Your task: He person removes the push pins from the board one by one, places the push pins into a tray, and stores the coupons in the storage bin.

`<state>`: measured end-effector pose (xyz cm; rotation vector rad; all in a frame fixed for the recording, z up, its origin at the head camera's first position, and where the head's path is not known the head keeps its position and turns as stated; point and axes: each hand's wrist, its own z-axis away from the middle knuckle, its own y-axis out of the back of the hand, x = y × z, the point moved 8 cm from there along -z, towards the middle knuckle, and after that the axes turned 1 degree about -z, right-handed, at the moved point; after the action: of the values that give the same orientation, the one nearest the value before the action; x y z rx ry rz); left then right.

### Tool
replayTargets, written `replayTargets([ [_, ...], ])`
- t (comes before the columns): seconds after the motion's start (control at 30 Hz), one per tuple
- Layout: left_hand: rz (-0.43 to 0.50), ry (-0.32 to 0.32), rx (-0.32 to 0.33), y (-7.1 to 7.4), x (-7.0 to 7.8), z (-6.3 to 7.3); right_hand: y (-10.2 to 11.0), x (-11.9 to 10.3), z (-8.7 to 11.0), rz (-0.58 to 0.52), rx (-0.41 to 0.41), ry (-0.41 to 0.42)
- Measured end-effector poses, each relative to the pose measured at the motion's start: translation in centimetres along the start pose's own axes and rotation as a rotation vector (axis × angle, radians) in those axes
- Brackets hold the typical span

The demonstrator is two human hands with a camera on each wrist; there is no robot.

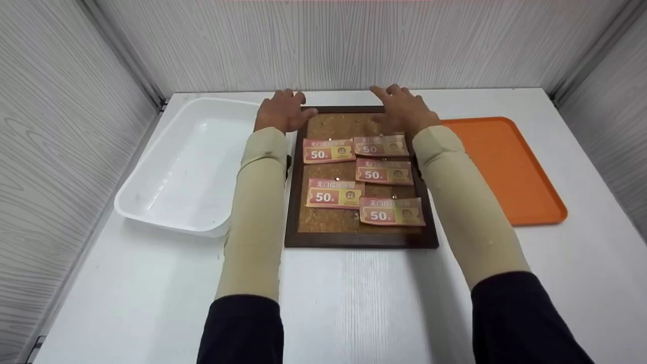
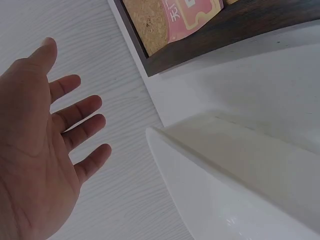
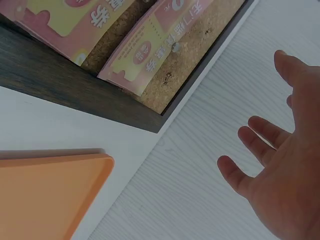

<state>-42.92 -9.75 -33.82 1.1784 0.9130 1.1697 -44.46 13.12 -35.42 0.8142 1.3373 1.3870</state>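
Observation:
A cork board [image 1: 328,222] in a dark wooden frame lies in the middle of the table. Several pink and yellow coupons marked 50, such as the lower right coupon [image 1: 391,211], are fixed to it with clear pins. Over the board's far left corner is my left hand [image 1: 283,111], its fingers spread and holding nothing. My right hand [image 1: 404,111] is over the far right corner, likewise with loose fingers and an empty palm. In the left wrist view a pink coupon [image 2: 190,17] shows at the frame's edge; in the right wrist view a pin [image 3: 175,47] holds another coupon.
On the left stands a white plastic basin [image 1: 177,167] with a raised rim. An orange tray [image 1: 510,167] lies to the right, partly behind my right forearm. Grey wood-grain panels [image 1: 323,45] enclose the white table [image 1: 349,303] at the back and sides.

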Motion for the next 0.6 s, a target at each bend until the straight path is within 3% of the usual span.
replayTargets([
  [0.33, 0.031, -0.035, -0.085, -1.7, 0.1, -0.3, -1.2, -0.2, -0.1, -0.021, -0.059, 0.026],
  [0.6, 0.020, -0.018, -0.118, -2.7, 0.0, -0.2, -1.7, -0.8, -0.2, -0.020, -0.076, 0.073],
])
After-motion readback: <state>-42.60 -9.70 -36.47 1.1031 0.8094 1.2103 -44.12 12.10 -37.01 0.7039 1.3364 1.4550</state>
